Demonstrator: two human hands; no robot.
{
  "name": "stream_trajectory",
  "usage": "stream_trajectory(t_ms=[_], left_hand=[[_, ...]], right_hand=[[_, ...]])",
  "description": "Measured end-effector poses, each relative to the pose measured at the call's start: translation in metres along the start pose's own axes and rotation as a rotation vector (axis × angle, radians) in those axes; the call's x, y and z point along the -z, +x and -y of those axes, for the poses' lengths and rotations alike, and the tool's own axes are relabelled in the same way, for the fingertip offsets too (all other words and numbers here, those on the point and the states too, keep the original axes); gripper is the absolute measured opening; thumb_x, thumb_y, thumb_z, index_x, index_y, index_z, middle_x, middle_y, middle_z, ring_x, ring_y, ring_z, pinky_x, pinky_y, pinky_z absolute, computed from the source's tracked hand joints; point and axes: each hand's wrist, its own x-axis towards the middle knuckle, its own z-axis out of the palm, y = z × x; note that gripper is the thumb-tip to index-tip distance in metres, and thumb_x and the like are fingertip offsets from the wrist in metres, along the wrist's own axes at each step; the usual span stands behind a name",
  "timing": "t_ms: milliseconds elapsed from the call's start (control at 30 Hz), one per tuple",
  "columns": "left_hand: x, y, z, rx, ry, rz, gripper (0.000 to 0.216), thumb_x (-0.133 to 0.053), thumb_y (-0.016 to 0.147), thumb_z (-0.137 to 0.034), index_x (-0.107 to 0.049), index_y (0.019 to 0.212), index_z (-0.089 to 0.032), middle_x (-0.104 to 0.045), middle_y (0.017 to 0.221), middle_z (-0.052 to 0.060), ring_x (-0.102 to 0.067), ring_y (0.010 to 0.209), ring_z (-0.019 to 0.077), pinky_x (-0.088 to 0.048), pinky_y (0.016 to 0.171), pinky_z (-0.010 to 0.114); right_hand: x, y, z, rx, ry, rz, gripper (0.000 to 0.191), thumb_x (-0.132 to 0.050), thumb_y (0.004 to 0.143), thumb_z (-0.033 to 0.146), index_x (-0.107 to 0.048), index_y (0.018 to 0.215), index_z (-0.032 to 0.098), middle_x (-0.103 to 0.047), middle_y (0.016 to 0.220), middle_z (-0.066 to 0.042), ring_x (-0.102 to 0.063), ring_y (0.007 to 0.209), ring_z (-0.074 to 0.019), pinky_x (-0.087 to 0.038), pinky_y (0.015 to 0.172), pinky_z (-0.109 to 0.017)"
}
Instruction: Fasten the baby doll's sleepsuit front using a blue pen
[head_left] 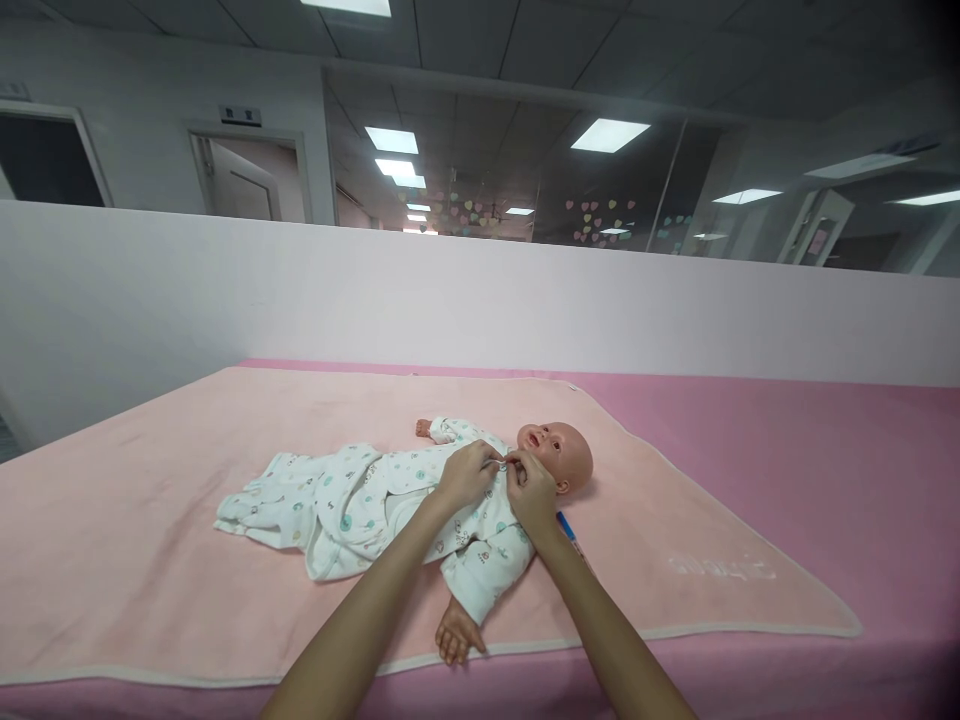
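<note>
A baby doll (576, 455) lies on its back, its head to the right and its legs to the left. It wears a white printed baby outfit (360, 505) with long sleeves; the trouser ends look flat. At the neckline, just below the chin, my left hand (466, 474) and my right hand (531, 492) meet with fingertips pinched. Between them shows a thin white tie (496, 461) of the outfit, held by both hands. My fingers partly hide how it runs. One doll hand (459, 632) points toward me; the other (424, 428) lies on the far side.
Beneath the doll is a peach blanket (150, 540) with a pale edge, spread on a pink table cover (847, 480). A thin blue and white pen-like object (567, 527) lies by my right wrist. A white partition (480, 300) stands behind the table.
</note>
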Motion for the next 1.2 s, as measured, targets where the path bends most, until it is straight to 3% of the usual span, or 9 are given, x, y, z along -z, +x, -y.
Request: stream_trajectory(t_ms=[400,633,800,1200], left_hand=[[0.0021,-0.0013,-0.0058,0.010,0.075,0.025,0.023,-0.037,0.080,-0.022,-0.058,0.090,-0.020,-0.059,0.094,0.003,-0.053,0.089,0.0164,-0.039,0.078,0.026],[0.0018,-0.0050,-0.0075,-0.013,-0.013,-0.065,0.018,-0.039,0.079,-0.021,-0.053,0.091,-0.021,-0.059,0.089,0.000,-0.052,0.082,0.0139,-0.040,0.071,0.024],[-0.0007,-0.0034,-0.0037,-0.039,-0.040,-0.092,0.021,-0.040,0.077,-0.017,-0.059,0.085,-0.022,-0.057,0.091,0.000,-0.052,0.085,0.0135,-0.039,0.076,0.024],[-0.0025,-0.0062,-0.0048,0.001,-0.035,-0.093,0.024,-0.044,0.079,-0.033,-0.064,0.086,-0.022,-0.061,0.089,0.002,-0.054,0.083,0.0155,-0.040,0.071,0.024]], right_hand=[[0.0008,-0.0010,0.0014,-0.034,0.003,0.019,0.018,-0.040,0.076,0.019,-0.057,0.074,0.017,-0.061,0.071,-0.002,-0.052,0.059,-0.0121,-0.039,0.056,-0.023],[-0.0008,-0.0010,0.0015,-0.061,-0.025,-0.025,0.014,-0.042,0.075,0.020,-0.056,0.076,0.018,-0.060,0.074,-0.001,-0.051,0.062,-0.0122,-0.040,0.060,-0.023],[-0.0013,-0.0004,0.0011,-0.038,-0.031,-0.064,0.013,-0.043,0.074,0.019,-0.056,0.072,0.017,-0.058,0.073,-0.002,-0.050,0.062,-0.0122,-0.040,0.060,-0.024],[0.0002,-0.0017,0.0013,-0.038,-0.022,-0.025,0.012,-0.043,0.072,0.017,-0.054,0.069,0.018,-0.056,0.069,0.000,-0.048,0.059,-0.0111,-0.039,0.057,-0.022]])
